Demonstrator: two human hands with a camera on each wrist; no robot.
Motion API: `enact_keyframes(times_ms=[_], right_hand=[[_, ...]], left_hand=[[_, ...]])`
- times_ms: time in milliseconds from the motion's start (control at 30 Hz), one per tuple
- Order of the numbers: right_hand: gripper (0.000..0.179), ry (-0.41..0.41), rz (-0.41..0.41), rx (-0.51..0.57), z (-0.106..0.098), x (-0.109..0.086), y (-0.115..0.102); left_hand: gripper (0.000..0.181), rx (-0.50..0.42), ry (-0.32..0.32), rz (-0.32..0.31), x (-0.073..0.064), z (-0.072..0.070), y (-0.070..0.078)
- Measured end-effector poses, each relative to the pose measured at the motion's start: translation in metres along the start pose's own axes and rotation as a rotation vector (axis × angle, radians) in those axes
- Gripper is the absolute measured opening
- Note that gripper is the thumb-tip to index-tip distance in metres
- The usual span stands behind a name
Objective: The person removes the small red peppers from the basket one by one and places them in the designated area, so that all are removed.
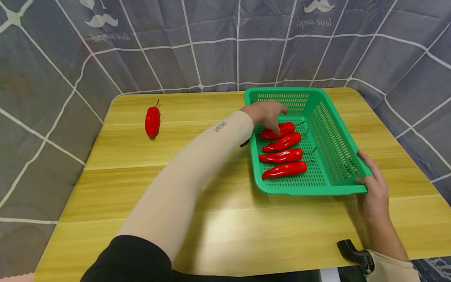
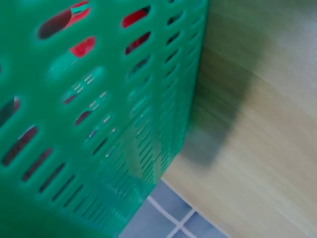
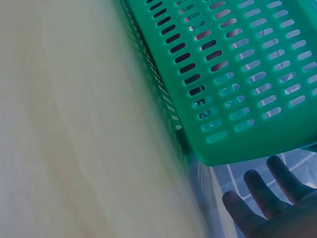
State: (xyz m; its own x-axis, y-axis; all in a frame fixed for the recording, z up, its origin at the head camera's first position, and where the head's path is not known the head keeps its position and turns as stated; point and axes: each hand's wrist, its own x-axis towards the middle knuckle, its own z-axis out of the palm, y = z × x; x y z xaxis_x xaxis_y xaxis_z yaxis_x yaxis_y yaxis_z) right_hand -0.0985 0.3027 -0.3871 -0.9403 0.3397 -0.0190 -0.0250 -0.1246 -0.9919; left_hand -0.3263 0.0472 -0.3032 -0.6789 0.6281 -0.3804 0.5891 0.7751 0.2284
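A green plastic basket with slotted walls stands on the right of the table. Inside it several red chili peppers lie in a row, stems toward the right. My left hand reaches over the basket's left rim, thumb and fingers spread apart at the farthest pepper; whether it touches that pepper is unclear. At the near right corner my right hand pinches the rim between thumb and finger, while its other fingers extend below. One more red chili pepper lies alone at the table's left.
The wooden table has its far edge against a grey curtain with white grid lines, which also runs along both sides. A black strap is on my right wrist. The basket's slotted wall fills much of the left wrist view.
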Motion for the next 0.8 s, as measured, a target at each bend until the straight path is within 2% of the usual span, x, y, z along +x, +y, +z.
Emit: enact_keyframes(times_ms=[133, 300, 500, 700, 800], right_hand=[[0.070, 0.023, 0.008, -0.062, 0.000, 0.000, 0.000], [0.069, -0.009, -0.011, 0.011, -0.001, -0.001, 0.001], [0.069, -0.056, -0.044, 0.073, -0.003, -0.001, 0.003], [0.068, -0.043, -0.038, 0.018, -0.004, -0.001, 0.005], [0.069, -0.046, -0.045, 0.009, -0.004, -0.002, 0.006]], left_hand=[[0.084, -0.002, -0.045, -0.024, 0.001, 0.001, 0.001], [0.083, -0.006, -0.075, -0.039, 0.002, 0.005, 0.002], [0.074, 0.023, -0.041, -0.030, 0.003, 0.009, 0.002], [0.049, 0.024, -0.011, -0.031, 0.000, 0.013, 0.001], [0.042, 0.036, -0.001, -0.040, -0.001, 0.014, 0.002]])
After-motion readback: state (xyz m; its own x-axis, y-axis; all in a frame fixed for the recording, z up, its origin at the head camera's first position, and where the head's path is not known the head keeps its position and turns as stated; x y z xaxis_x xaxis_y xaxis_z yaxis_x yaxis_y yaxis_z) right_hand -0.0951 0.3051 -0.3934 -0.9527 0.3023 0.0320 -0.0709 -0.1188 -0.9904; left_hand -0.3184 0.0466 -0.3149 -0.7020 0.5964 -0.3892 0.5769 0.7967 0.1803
